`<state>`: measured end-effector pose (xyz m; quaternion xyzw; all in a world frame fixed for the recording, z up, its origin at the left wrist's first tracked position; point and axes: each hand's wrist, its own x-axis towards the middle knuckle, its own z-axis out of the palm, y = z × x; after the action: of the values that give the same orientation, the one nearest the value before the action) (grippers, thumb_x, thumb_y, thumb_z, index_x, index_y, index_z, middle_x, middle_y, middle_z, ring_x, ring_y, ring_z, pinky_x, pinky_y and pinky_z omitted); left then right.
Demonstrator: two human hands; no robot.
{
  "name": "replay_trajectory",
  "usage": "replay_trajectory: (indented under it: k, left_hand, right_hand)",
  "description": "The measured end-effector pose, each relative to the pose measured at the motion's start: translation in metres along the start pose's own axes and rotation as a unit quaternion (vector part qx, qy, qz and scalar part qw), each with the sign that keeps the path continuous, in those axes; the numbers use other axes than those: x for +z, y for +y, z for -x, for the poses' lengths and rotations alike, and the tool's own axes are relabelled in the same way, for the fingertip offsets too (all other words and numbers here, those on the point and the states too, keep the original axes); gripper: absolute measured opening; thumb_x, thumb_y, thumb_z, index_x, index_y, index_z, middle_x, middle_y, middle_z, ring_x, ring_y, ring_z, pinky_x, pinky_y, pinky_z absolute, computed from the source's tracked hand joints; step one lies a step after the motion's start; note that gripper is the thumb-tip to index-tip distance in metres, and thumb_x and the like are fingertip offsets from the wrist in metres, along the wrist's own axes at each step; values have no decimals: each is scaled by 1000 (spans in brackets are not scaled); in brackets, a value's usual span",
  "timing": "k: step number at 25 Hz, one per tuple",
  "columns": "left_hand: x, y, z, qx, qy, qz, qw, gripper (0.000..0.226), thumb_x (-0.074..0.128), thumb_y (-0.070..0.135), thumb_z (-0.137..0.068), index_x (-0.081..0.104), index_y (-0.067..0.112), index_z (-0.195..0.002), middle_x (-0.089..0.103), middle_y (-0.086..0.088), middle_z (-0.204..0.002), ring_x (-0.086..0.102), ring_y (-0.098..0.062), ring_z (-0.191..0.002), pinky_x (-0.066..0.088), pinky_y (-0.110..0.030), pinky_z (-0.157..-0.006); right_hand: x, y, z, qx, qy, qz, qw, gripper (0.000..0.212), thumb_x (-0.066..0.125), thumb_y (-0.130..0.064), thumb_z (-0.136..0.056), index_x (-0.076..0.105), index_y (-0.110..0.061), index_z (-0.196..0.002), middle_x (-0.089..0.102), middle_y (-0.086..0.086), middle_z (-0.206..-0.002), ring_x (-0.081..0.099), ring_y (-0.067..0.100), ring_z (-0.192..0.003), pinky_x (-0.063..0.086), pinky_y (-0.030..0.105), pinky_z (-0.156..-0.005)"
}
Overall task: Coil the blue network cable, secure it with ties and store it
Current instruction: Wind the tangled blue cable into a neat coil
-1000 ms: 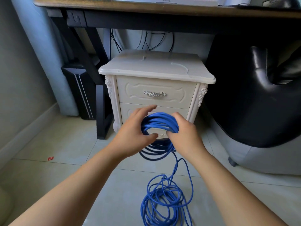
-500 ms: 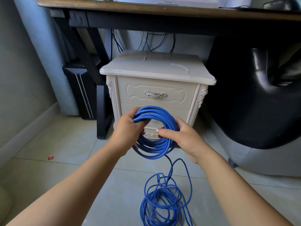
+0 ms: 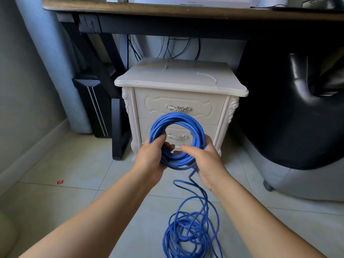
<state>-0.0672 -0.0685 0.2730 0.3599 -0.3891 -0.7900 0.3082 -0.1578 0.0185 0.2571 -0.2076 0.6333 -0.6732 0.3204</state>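
- The left hand point(image 3: 151, 159), just below the frame's centre, is closed around the lower left arc of the coil point(image 3: 176, 140): fingers pass through the ring and the thumb lies over the bundled strands.
- The right hand point(image 3: 202, 161) holds the lower right arc; its forefinger and thumb reach into the ring, and whether it pinches the feeding strand or only steadies the bundle cannot be told.
- Compared with a second ago, the coil has gone from a bunch half hidden under both hands to a full, upright ring facing the camera, and it sits higher against the drawers; judged from this, another loop has been laid on and the winding is advancing.
- The blue cable point(image 3: 193, 233) is smooth, round and plastic-jacketed. The ring holds many tight parallel turns; one strand drops from its lower right edge to a loose, tangled heap on the floor at bottom centre, so much remains to wind and no ties are on yet.
- Behind the ring stands a cream bedside cabinet point(image 3: 178, 84) with a rounded top, carved corner trim and two drawers bearing ornate silver handles point(image 3: 178, 108).
- The floor point(image 3: 74, 174) is pale glossy tile with thin grout lines.
- A dark wooden desk point(image 3: 149, 10) crosses the top of the frame; a black, shiny leather-like chair point(image 3: 297, 108) fills the right.
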Motion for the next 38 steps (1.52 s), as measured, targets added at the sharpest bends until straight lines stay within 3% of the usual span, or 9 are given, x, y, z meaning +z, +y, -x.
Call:
replay_trajectory:
  k: [5,8,11,15,17,20,27,31,38]
  left_hand:
    - [-9,2,-4,22,-48,-215,975,24,72,31,-83,68,24,-105,75,2,-99,67,-23,-105,47,-45,-103]
    - [-14,4,-5,124,-86,-269,951,54,75,19,-83,55,34,-130,64,8,-120,63,-13,-111,52,-31,-94]
    - [-16,2,-4,258,-106,-408,869,80,78,20,-78,36,45,-142,46,17,-134,47,4,-121,42,-17,-93]
    - [-16,-2,-2,304,-133,-523,785,47,70,15,-80,57,38,-120,64,18,-102,56,7,-87,40,-7,-72]
    - [-14,1,-1,285,-111,-522,796,15,67,16,-84,61,28,-92,63,12,-71,54,2,-62,39,-11,-56]
    - [-13,-1,-3,272,-63,-495,823,10,62,12,-83,57,20,-79,54,6,-58,45,-6,-51,35,-17,-48]
    - [-12,4,-6,141,-9,-234,962,3,64,16,-92,66,13,-93,51,3,-66,50,-15,-61,56,-25,-62]
    - [-14,1,-10,67,9,-163,984,10,66,21,-92,67,13,-98,42,-4,-70,43,-24,-73,53,-29,-59]
    - [-7,-2,-2,-41,56,0,998,16,65,18,-92,54,13,-82,39,0,-64,40,-16,-55,45,-35,-66]
  right_hand:
    - [-11,-10,-5,-39,63,1,997,39,58,3,-83,56,-30,-104,65,-5,-75,75,21,-78,50,64,-82]
    - [-19,-13,-5,-69,67,104,990,47,58,7,-75,58,-35,-96,64,-2,-81,70,26,-79,55,42,-82]
    - [-22,-16,0,-104,24,249,963,48,58,5,-76,55,-40,-92,62,-9,-85,60,15,-76,48,21,-66]
    - [-14,-16,10,-175,-47,365,913,48,58,0,-74,60,-38,-103,66,-10,-96,60,12,-88,49,26,-78]
    - [-11,-15,12,-194,-39,369,908,49,60,-2,-74,63,-34,-110,66,-12,-99,60,10,-89,50,27,-81]
    - [-11,-23,15,-178,-37,298,937,49,68,-8,-76,58,-37,-115,64,-17,-91,60,1,-80,48,17,-75]
    - [-18,-22,9,-60,-103,137,983,61,81,-35,-70,55,-39,-125,67,-12,-114,65,2,-103,49,29,-97]
    - [-17,-17,7,-44,-95,68,992,68,82,-46,-60,55,-44,-122,67,-5,-118,66,12,-108,47,41,-102]
    - [-13,-15,14,-69,-80,316,943,98,80,-54,-65,21,-51,-144,63,-18,-111,63,2,-103,50,29,-94]
